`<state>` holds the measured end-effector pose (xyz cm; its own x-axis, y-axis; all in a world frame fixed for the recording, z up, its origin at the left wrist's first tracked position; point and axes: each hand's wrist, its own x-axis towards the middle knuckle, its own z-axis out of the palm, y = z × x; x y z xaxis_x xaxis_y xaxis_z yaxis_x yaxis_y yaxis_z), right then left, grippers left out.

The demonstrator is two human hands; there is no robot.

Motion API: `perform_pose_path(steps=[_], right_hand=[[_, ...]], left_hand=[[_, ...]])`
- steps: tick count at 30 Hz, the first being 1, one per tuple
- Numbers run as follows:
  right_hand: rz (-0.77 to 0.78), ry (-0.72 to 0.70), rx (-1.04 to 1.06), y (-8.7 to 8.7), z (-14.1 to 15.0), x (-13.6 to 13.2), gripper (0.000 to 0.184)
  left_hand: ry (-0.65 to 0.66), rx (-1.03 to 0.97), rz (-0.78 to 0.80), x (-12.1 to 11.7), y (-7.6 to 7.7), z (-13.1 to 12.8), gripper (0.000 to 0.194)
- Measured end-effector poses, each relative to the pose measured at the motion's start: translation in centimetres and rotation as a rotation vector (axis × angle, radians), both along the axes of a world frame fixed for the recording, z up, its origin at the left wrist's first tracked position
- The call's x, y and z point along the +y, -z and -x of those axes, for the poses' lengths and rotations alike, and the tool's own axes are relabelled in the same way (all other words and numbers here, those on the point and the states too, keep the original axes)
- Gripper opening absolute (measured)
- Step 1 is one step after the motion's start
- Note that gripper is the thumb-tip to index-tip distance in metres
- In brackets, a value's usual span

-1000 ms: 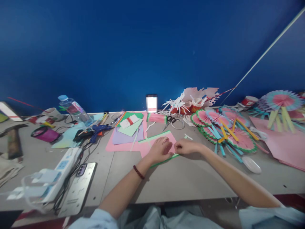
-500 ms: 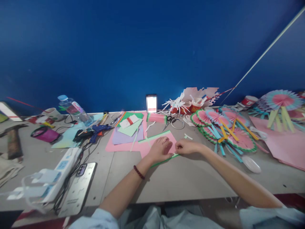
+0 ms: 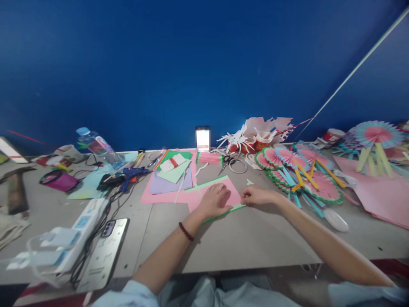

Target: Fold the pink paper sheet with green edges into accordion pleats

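A pink sheet of paper (image 3: 231, 187) with green strips along its near and far edges lies in front of me. My left hand (image 3: 216, 201) rests flat on it, fingers spread, thumb near the front edge. At the sheet's right front corner, my right hand (image 3: 256, 196) is closed in a pinch; what its fingertips hold is too small to make out. A pale strip (image 3: 237, 207) runs along the green front edge between the hands. Small pale paper scraps (image 3: 249, 182) lie just beyond my right hand.
Behind the sheet are scissors (image 3: 225, 163), a tape roll (image 3: 238, 166) and a pleated pink stack (image 3: 209, 159). Paper fans (image 3: 294, 157) and a white computer mouse (image 3: 335, 220) are at right. To the left lie coloured papers (image 3: 164, 184), a glue gun (image 3: 132, 174), phone (image 3: 104, 253) and power strip (image 3: 83, 226).
My right hand has moved slightly right along the sheet's front edge, to its corner, still pinched. My left hand has stayed flat on the paper.
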<state>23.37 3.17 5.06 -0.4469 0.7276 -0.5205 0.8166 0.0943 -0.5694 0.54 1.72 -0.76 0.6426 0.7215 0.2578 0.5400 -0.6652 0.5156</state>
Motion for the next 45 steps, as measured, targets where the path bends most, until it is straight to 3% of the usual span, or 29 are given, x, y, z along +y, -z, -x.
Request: perform_pose_path(steps=[5, 31, 36, 39, 41, 45], right_hand=[[0.014, 0.049, 0.007, 0.7, -0.6, 0.0, 0.029], [-0.181, 0.112, -0.148, 1.2, 0.6, -0.9, 0.019], [-0.305, 0.173, -0.163, 2.5, -0.7, -0.8, 0.023], [-0.358, 0.208, -0.128, 2.9, -1.4, -1.2, 0.016], [-0.434, 0.229, -0.087, 2.9, -1.2, -2.1, 0.015], [-0.667, 0.215, -0.035, 2.9, 0.6, -5.5, 0.032]], left_hand=[[-0.002, 0.013, 0.011, 0.1, 0.2, 0.0, 0.045], [0.001, 0.004, 0.026, -0.1, -0.2, 0.0, 0.044], [-0.007, 0.016, 0.020, 0.0, 0.1, 0.0, 0.046], [-0.014, 0.031, 0.030, 0.0, 0.0, -0.1, 0.047], [-0.013, 0.037, 0.034, 0.0, -0.1, -0.1, 0.047], [-0.012, 0.021, 0.023, -0.1, -0.2, -0.1, 0.045]])
